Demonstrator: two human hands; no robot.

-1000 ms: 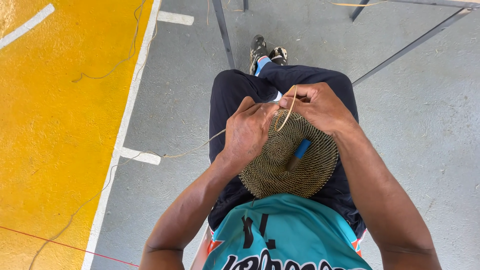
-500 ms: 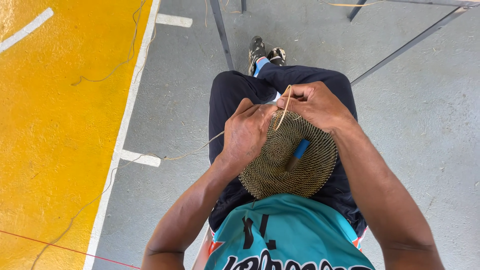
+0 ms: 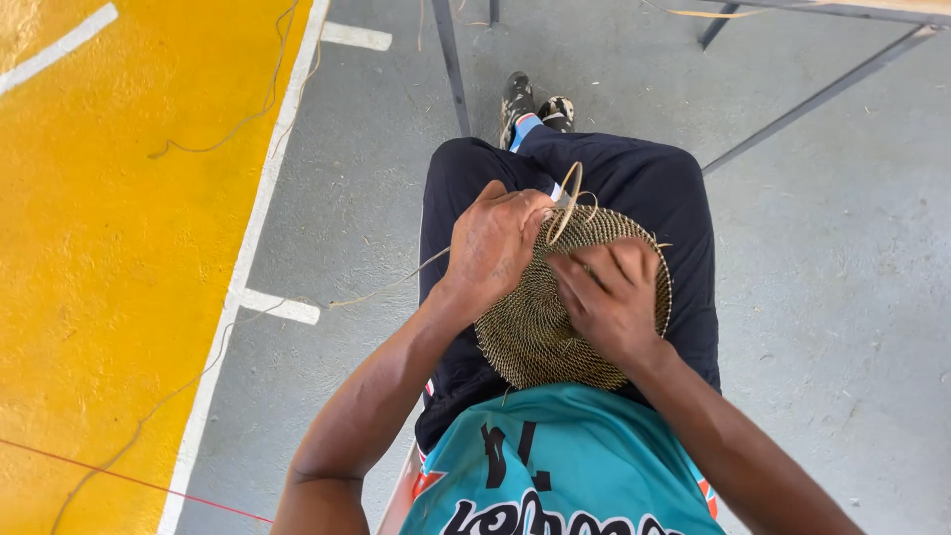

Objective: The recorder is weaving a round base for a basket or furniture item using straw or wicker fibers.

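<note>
Woven disc of tan fibre rests on a seated person's lap, gripped at its far rim by the left hand, whose fingers are clenched on the edge where a looped strand of pale fibre rises. Right hand lies flat on top of the disc just beside that grip, fingers spread and pressing down on the weave, holding nothing between them. Both hands sit close together, the loop standing between the left fingertips and the right knuckles.

Beneath the disc, dark trousers cover both thighs, and a teal jersey with dark lettering fills the near edge of the view. A thin trailing strand runs from under the left hand away to the left, across the grey floor and toward a white painted line. Beyond the knees, two black-and-white shoes are planted on the concrete.

Further left of the grip, a broad yellow painted area takes up the floor, with more loose fibre lying across it and a thin red thread crossing its near corner. Grey metal frame legs stand beyond the shoes, and another slants off to the far right.
</note>
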